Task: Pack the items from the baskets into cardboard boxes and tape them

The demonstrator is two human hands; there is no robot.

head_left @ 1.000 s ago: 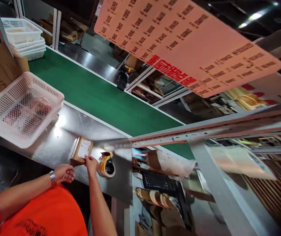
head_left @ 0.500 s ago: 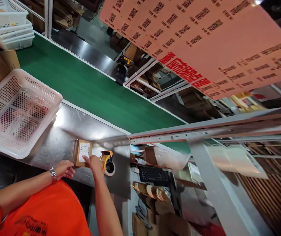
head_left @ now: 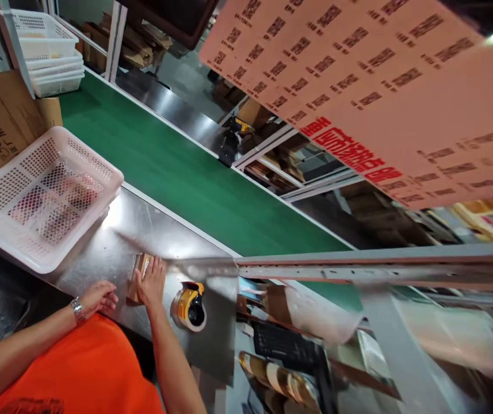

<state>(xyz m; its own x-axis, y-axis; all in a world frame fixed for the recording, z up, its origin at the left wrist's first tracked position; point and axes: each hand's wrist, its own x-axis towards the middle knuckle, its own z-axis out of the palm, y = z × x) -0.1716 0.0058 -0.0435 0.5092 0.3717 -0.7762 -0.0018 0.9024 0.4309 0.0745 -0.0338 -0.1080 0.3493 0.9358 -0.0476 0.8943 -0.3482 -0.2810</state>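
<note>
A small brown cardboard box (head_left: 133, 287) lies on the steel worktop (head_left: 95, 253). Flat across its top rests my right hand (head_left: 153, 280), fingers stretched out and covering most of the label. My left hand (head_left: 98, 297), with a metal watch at the wrist, hovers at the worktop's near edge, left of the box and apart from it. Its fingers are loosely curled and spread, with nothing in them. To the right of the box stands a yellow tape dispenser (head_left: 189, 305) with a roll of tape, touched by neither hand.
A white plastic basket (head_left: 52, 261) stands on the left, before a large carton (head_left: 0, 115). Beyond the worktop runs a green conveyor belt (head_left: 155, 172), with stacked white baskets (head_left: 58, 86) at its far left. A pink sheet of codes (head_left: 358, 103) hangs above. A keyboard (head_left: 283, 345) sits lower right.
My right hand has gone from touching the label with its fingertips to lying flat over the box. My left hand has drawn away leftward from the box. The camera view has shifted.
</note>
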